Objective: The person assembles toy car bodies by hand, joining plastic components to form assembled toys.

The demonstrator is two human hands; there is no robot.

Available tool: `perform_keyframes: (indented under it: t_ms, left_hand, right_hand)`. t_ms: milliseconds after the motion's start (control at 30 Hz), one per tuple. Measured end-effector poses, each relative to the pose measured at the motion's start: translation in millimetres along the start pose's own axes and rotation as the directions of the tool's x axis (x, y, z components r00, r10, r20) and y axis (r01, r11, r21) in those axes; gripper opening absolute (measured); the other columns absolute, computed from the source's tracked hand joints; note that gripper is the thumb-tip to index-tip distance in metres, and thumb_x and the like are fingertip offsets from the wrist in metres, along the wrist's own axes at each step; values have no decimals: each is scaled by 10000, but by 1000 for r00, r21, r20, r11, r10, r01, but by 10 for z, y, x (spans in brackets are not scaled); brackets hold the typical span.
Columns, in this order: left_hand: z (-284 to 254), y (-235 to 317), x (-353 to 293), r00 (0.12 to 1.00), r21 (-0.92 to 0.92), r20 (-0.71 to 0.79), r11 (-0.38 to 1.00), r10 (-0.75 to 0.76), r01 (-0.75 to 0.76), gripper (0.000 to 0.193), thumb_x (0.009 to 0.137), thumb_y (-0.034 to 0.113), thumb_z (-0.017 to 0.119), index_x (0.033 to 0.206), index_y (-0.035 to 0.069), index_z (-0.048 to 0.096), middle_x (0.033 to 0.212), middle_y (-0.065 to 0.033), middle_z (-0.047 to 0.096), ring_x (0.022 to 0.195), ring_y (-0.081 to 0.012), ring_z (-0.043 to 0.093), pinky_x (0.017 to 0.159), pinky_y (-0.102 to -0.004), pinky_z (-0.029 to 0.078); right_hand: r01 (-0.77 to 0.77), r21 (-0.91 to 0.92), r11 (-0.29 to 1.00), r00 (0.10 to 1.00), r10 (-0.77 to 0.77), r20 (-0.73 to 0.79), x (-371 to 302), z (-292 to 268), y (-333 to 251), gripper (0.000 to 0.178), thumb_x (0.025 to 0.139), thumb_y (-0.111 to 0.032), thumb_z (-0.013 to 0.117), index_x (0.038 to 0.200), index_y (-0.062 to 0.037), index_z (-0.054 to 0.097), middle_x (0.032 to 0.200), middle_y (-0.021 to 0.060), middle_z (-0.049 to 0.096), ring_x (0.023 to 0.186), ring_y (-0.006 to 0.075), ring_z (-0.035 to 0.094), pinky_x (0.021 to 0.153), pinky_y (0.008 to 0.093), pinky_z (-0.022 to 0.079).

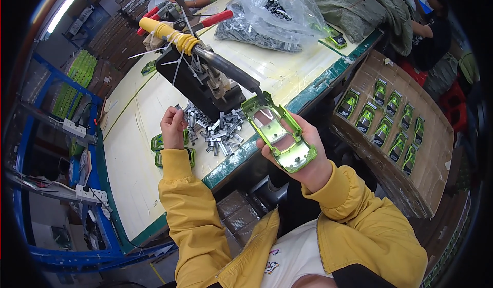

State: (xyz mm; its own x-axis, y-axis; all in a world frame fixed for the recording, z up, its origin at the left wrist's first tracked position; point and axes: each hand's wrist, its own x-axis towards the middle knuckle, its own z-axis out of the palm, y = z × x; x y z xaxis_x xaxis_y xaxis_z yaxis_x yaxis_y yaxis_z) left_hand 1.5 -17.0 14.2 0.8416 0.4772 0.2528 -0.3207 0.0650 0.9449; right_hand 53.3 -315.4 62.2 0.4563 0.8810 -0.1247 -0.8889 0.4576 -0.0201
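Observation:
My right hand [317,157] grips a shiny green toy car body shell [297,158], its hollow underside turned up, at the table's front edge. The tip of a dark lever is close to the shell's far end; I cannot tell whether they touch. My left hand [172,128] is closed in a pinch on a small grey part [178,107], mostly hidden by the fingers. Beside that hand lies a loose pile of small grey parts [221,135]. More green car shells [158,143] rest on the table around my left wrist.
A black hand press [177,80] with a yellow-wrapped lever [167,32] stands behind the pile. Farther back is a clear bag of grey parts [262,31]. To the right, a cardboard box [411,195] carries several green cars. Two people sit beyond the table.

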Motion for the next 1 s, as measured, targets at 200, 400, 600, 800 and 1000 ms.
perform_keyframes:
  t_ms: [200,400,600,800,1000]
  left_hand:
    - [10,17,2,1000,14,-10,1000,-10,10,93,794,75,469,709,92,435,604,6,469,505,-41,405,425,-160,301]
    - [-27,34,-18,999,-15,-48,1000,7,-7,93,782,85,489,704,93,438,609,16,462,495,-38,396,433,-159,307]
    - [-40,-88,83,994,57,-109,998,-4,11,99,760,86,485,695,129,424,631,47,418,511,-28,360,430,-163,292]
    - [-533,-149,105,979,233,-165,969,118,-77,58,777,145,460,747,108,427,635,31,384,558,-41,362,477,-172,288]
    - [-51,-34,70,983,72,-174,996,63,-51,70,804,161,431,791,92,430,726,12,439,612,-52,386,507,-176,304]
  right_hand:
    - [-9,2,1000,1000,9,0,0,19,-4,342,839,-266,310,1006,-17,475,867,159,549,711,313,548,595,368,486]
    - [7,-58,998,1000,-7,2,55,-17,-10,321,841,-254,309,967,-4,466,846,148,522,720,273,534,610,344,483]
    - [-2,-110,994,996,-8,-87,-101,-384,-208,306,826,-265,356,980,-31,482,875,137,548,703,290,549,605,363,484]
    - [423,-621,660,721,-660,-211,-962,-816,-850,374,811,-248,420,1152,-98,400,887,72,507,642,153,517,524,302,485]
    - [-771,-561,-301,-16,-872,490,-2686,-1362,-1919,431,761,-236,473,1150,-75,379,1167,85,383,987,292,425,822,358,366]
